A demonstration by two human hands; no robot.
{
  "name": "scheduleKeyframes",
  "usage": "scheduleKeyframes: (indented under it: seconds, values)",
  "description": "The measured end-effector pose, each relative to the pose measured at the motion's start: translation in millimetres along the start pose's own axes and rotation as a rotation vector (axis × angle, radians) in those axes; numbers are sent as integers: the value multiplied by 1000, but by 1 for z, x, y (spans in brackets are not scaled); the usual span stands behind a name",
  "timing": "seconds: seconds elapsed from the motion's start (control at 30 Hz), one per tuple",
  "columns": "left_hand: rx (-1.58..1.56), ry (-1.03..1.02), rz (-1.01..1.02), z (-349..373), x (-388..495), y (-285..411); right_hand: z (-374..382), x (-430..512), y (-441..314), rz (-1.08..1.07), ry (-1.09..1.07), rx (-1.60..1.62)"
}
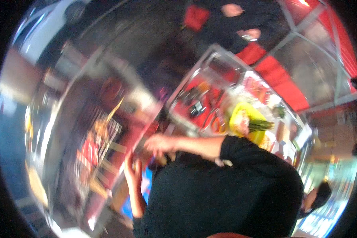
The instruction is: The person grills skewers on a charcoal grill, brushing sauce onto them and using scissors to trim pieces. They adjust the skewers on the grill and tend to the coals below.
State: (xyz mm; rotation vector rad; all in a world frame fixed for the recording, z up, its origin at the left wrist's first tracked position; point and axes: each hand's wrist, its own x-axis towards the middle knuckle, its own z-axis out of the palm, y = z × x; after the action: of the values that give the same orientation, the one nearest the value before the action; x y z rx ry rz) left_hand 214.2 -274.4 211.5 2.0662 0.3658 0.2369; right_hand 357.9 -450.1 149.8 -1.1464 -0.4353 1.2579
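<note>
My right hand (159,144) reaches out from a black short sleeve, its fingers curled and blurred. Below and left of it is my left hand (133,168), held up beside the edge of a long grill (116,172). Motion blur hides whether either hand holds anything. Reddish and browned food (90,151), perhaps skewered meat, lies across the grill's dark slatted part. A thin yellowish stick (116,110) points up from it.
Beyond my right arm stands a metal-rimmed cart (193,129) with red surfaces. On it are a yellow bag (236,114), green stalks (260,125) and a small black object (197,109). People in dark clothing (261,17) are at the top and lower right (321,195).
</note>
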Motion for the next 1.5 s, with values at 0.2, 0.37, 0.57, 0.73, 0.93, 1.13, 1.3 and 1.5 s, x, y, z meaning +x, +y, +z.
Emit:
scheduleKeyframes:
  seconds: [0.2,0.37,0.57,0.73,0.93,1.13,1.3,1.5]
  values:
    - [-331,50,-383,-57,-70,-61,-28,22,76,319,414,-799]
    - [-292,30,-613,-66,-129,-85,-40,72,97,188,645,-1196]
    - [-212,-14,-727,-101,-194,-110,-53,153,112,395,679,-1634]
    - [-303,38,-770,-132,-200,-130,-68,163,121,446,693,-1629]
    - [-374,-72,-671,-135,-162,-140,-28,61,23,109,582,-1377]
    - [-447,-207,-572,-120,-121,-158,32,-143,-154,236,648,-1347]
    - [-454,-289,-657,-110,-110,-177,17,-231,-272,555,637,-1384]
    - [-305,-340,-903,-95,-108,-225,-149,-142,-299,368,554,-1909]
